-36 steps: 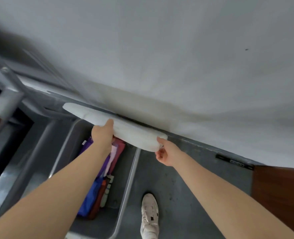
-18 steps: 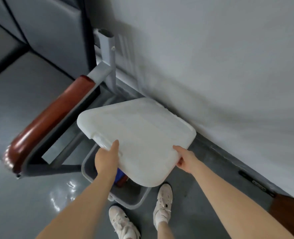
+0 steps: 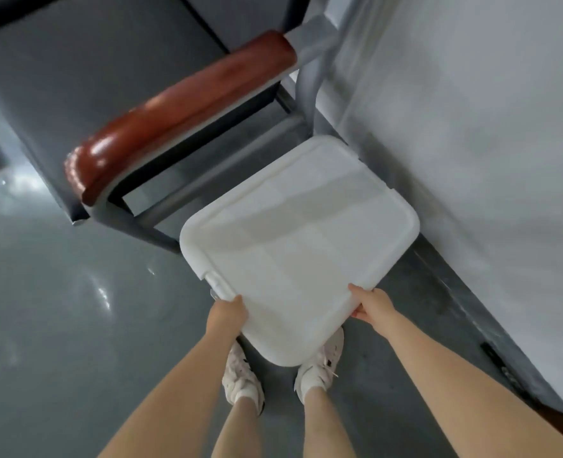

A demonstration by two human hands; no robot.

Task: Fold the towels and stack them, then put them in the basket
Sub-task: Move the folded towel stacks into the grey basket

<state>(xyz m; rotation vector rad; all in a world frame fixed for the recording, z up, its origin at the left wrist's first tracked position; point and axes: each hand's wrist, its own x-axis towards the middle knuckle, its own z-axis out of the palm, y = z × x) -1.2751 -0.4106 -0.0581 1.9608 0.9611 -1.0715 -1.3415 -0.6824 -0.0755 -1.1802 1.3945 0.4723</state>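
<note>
Both hands grip a white plastic lid [image 3: 301,246] that fills the centre of the frame. The left hand [image 3: 226,314] clasps its near-left edge, thumb on top, just below a small latch [image 3: 214,281]; the right hand [image 3: 372,305] pinches the near-right edge, fingers curled underneath. The lid lies roughly flat, slightly tilted, above the grey floor [image 3: 58,309] and over the person's white shoes [image 3: 240,378] at the lower middle.

No towel shows anywhere in this view, and the basket itself cannot be seen: if it stands below, the lid covers it completely, so what it holds cannot be told. Judging from that, the folding and stacking seem to be finished and the towels are probably already inside, with the lid now going on as a closing step; that is a guess, since nothing under the lid is visible. What is left would be seating the lid squarely and perhaps pressing the latch shut.

At the upper left stands a chair with a glossy red-brown armrest [image 3: 174,107] on a grey metal frame [image 3: 227,160], close beside the lid's far-left edge. A pale wall [image 3: 471,127] takes up the right side.
</note>
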